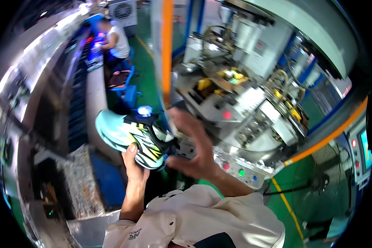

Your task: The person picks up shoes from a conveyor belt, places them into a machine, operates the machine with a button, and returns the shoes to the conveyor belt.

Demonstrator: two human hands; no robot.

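A sports shoe (138, 138) in pale mint, black and yellow-green is held up in front of me, its toe pointing to the upper left. My left hand (132, 161) grips it from below, with the thumb along its side near the sole. On the shoe's top, by the opening, a bright bluish-white glare (144, 110) shows; I cannot make out what it comes from. My right hand (196, 144) is beside the heel end with thumb and fingers spread. It is slightly blurred, and no object shows between its fingers.
To the left runs a long conveyor line (76, 103); a seated person (118, 43) works farther along it. A large machine (244, 99) with an orange-edged frame stands ahead to the right, its button panel (244, 171) near my right forearm. Right of that is a fan (318, 182).
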